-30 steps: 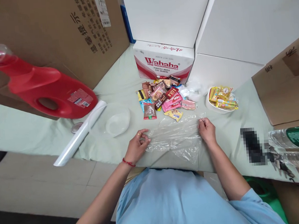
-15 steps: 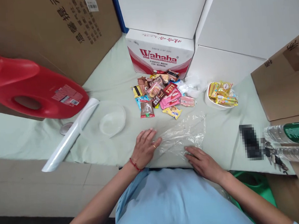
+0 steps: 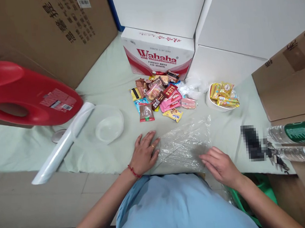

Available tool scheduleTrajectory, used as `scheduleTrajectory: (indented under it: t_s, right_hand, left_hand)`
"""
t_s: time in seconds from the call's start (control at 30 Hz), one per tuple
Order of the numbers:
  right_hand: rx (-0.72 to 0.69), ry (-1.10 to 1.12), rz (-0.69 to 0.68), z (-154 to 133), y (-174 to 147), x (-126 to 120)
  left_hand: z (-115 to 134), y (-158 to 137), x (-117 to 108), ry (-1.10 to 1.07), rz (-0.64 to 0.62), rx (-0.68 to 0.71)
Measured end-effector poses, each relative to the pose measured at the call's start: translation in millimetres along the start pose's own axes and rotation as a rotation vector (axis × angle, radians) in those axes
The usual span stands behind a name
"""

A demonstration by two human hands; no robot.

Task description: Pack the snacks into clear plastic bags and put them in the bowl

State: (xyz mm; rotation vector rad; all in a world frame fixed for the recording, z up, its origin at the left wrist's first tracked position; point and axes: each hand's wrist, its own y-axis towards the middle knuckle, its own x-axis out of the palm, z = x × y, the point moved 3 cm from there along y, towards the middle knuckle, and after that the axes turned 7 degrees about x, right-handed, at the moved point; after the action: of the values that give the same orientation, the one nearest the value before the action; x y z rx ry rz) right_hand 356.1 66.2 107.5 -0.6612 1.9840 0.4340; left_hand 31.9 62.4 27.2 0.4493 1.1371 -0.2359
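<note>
A crinkled sheet of clear plastic film (image 3: 184, 148) lies on the cloth right in front of my body. My left hand (image 3: 144, 153) rests flat at the film's left edge, fingers apart. At the lower right edge, my right hand (image 3: 219, 163) has its thumb and fingers pinched together on the film. Beyond the film is a heap of small wrapped snacks (image 3: 158, 94) in brown, pink, yellow and blue wrappers. A yellow cookie packet (image 3: 172, 115) lies at the heap's near side.
On the left are a shiny white roll (image 3: 62, 143), a clear round container (image 3: 109, 128) and a big red jug (image 3: 32, 93). A white tub (image 3: 217, 105) of yellow packets stands right. Bottles (image 3: 293, 133) and keys (image 3: 276, 159) lie far right. A Wahaha box (image 3: 159, 55) stands behind.
My right hand has moved right and closed its fingers on the film's edge, and the film is spread wider. My left hand stays at the left edge. The view has shifted slightly.
</note>
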Motion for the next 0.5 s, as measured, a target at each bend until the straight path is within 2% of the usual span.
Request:
scheduleTrajectory:
  t_s: [0.2, 0.33, 0.4, 0.43, 0.5]
  right_hand:
    - [-0.223, -0.150, -0.253, -53.8, 72.3, 63.2]
    - [-0.293, -0.148, -0.320, -67.4, 94.7, 91.7]
    - [-0.269, -0.122, -0.328, -66.1, 96.9, 99.0]
    - [-0.242, -0.106, -0.343, -64.2, 96.5, 102.8]
    - [-0.188, -0.074, -0.379, -60.3, 93.8, 111.1]
  left_hand:
    - [-0.4, -5.7, 0.2, -0.101, 0.053, 0.022]
    - [2.1, -7.6, -19.1, -0.165, 0.206, -0.061]
    - [14.7, -3.6, -31.5, -0.174, 0.306, -0.114]
    - [25.2, 0.9, -35.2, -0.210, 0.323, -0.094]
    - [51.8, 15.9, -33.8, -0.367, 0.257, 0.058]
